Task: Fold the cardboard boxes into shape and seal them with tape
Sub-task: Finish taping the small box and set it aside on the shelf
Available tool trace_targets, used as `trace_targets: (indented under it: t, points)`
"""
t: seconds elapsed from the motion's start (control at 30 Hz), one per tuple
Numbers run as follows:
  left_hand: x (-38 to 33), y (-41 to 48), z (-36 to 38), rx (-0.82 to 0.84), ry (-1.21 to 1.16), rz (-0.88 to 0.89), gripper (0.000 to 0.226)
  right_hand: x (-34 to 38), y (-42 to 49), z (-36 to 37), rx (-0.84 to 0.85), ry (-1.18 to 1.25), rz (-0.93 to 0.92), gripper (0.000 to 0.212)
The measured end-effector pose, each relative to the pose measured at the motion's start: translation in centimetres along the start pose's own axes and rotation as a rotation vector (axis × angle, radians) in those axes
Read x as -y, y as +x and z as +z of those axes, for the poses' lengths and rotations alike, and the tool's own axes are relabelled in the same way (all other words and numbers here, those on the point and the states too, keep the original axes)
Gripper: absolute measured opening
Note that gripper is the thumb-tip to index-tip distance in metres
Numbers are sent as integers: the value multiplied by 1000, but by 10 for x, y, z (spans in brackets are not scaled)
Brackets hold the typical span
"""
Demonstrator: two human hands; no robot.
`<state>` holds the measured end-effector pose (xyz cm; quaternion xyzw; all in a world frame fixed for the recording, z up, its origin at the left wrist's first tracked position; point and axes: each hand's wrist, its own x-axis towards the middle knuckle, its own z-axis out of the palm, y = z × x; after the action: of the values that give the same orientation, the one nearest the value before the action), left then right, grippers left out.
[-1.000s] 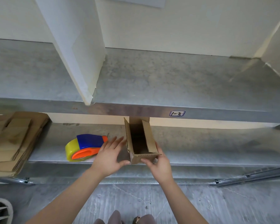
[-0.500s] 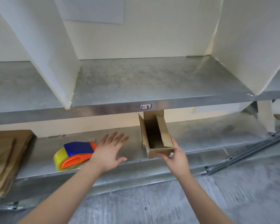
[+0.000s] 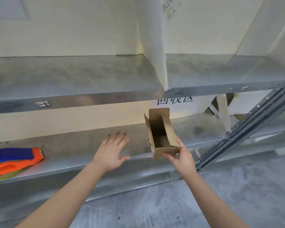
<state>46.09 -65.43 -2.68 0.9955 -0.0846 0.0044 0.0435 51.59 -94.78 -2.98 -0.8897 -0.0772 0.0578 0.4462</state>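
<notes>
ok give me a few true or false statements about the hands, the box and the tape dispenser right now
1. The right hand grips the cardboard box at its near end. True.
2. The left hand holds the tape dispenser. False: its fingers are spread, and it is apart from the dispenser.
3. The box's top is open. True.
4. The tape dispenser lies inside the box. False: it lies on the lower shelf, at the left.
</notes>
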Motion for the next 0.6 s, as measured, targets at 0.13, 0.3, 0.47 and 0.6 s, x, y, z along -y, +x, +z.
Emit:
trace_targets:
  t: [0.13,0.3,0.47,0.6]
  points:
    - [-57,40,8,-12,10,-3,79,-41,21,-62,10,-28,6,86]
    - [-112,105,17,29,-19,30,78,-87,52,-124,-34,-16,74,87]
    - [-160,167,35,97,-128,43,80,-121,87,-151,-31,-2,159,94]
    - [-215,216,40,174,-375,-35,82,-153,117,-162,-21,23,194,107]
